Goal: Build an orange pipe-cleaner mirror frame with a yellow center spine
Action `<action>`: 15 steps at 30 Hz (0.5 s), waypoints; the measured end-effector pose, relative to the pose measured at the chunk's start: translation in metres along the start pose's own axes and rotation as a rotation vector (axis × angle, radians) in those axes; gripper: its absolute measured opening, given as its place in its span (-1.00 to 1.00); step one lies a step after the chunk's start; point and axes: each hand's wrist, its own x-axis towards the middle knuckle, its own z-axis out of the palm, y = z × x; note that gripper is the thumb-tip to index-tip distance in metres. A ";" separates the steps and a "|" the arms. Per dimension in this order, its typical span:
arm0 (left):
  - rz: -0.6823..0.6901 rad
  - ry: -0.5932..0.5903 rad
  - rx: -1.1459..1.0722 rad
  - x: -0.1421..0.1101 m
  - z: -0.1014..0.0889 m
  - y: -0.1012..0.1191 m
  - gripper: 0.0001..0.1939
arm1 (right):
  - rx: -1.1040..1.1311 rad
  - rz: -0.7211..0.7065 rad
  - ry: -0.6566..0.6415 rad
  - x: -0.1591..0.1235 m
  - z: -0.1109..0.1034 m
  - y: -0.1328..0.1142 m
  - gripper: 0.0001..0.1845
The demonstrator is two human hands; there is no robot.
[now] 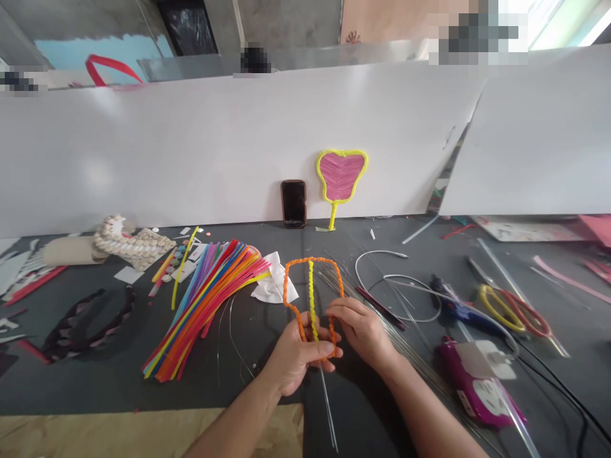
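Note:
An orange pipe-cleaner frame point(285, 283), bent into a tooth-like outline, stands between my hands above the dark table. Down its middle runs a twisted yellow pipe cleaner point(312, 292). My left hand point(296, 357) is closed round the frame's narrow bottom, thumb across the front. Bare metal wires point(328, 407) stick out below that grip. On the right side, the fingers of my right hand point(365, 327) pinch the orange outline; their tips are partly hidden. Beyond stands a finished-looking pink shape with yellow edging point(342, 177) on a yellow stem, against the white board.
Left of my hands lies a bundle of coloured pipe cleaners point(205, 305), near a braided headband point(90, 324). A phone point(294, 203) leans on the white board point(214, 140). At right are scissors point(518, 312), a blue glue gun point(470, 315), a magenta power strip point(482, 388) and loose wires point(405, 350).

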 end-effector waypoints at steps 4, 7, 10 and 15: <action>0.012 0.018 0.010 0.001 -0.001 0.000 -0.56 | 0.001 -0.018 0.026 0.001 -0.001 0.000 -0.67; 0.027 0.017 0.052 0.004 -0.003 -0.002 -0.58 | 0.021 0.002 0.048 0.001 -0.001 -0.001 -0.69; 0.048 0.018 0.097 0.006 -0.004 -0.005 -0.60 | 0.037 0.027 0.053 0.000 0.001 -0.001 -0.67; 0.084 0.037 0.097 0.005 -0.004 -0.006 -0.63 | 0.095 0.109 0.065 -0.002 0.001 -0.001 -0.69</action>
